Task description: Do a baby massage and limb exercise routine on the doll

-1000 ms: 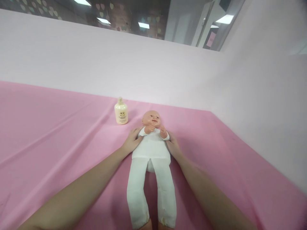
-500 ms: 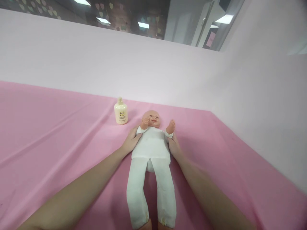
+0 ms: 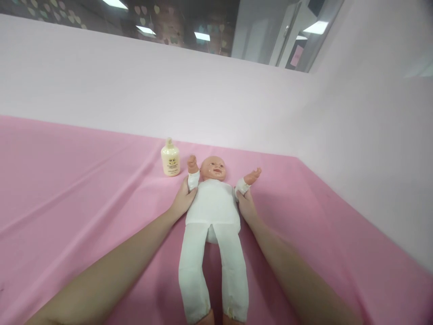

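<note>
A baby doll [image 3: 214, 203] with a white cloth body lies on its back, head away from me and legs toward me. My left hand [image 3: 183, 197] is closed around the doll's arm on the left, whose small plastic hand points up beside the head. My right hand [image 3: 246, 203] grips the other arm, thumb on the white sleeve, and that plastic hand points outward to the right. My fingers under both arms are partly hidden.
A cream pump bottle [image 3: 171, 159] with a dark printed label stands left of the doll's head. The pink cloth [image 3: 111, 180] has long creases. A white wall [image 3: 203, 99] rises behind and on the right, with a window [image 3: 189, 22] above.
Both doll arms have moved outward, away from its chest and face, with my hands holding them. The doll's body and the bottle have stayed in place.
</note>
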### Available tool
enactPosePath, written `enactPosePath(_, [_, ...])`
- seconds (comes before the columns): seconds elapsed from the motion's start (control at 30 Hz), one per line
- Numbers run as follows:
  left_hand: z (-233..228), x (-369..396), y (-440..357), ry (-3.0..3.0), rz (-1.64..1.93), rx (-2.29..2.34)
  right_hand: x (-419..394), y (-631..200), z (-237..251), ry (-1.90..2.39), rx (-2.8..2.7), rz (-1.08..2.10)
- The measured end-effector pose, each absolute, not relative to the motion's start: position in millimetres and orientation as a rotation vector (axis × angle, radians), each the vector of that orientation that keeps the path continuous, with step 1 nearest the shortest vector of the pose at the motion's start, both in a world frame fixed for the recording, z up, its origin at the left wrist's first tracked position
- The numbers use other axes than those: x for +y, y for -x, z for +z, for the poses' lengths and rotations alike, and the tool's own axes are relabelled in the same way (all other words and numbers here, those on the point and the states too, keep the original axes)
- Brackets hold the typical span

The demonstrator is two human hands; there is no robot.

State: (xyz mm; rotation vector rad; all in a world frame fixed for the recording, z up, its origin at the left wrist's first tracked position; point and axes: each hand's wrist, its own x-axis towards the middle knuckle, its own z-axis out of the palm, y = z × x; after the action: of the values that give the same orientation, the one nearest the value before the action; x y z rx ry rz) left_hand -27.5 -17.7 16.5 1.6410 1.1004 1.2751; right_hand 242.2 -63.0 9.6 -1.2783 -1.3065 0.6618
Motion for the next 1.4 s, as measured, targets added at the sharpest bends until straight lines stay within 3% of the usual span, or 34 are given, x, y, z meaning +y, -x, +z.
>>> enactPosePath(1.4, [17.0,-16.2,28.8,-1.650,1.201,1.086,-74.5,-229.0,34.4,1.267,-1.421,0.703])
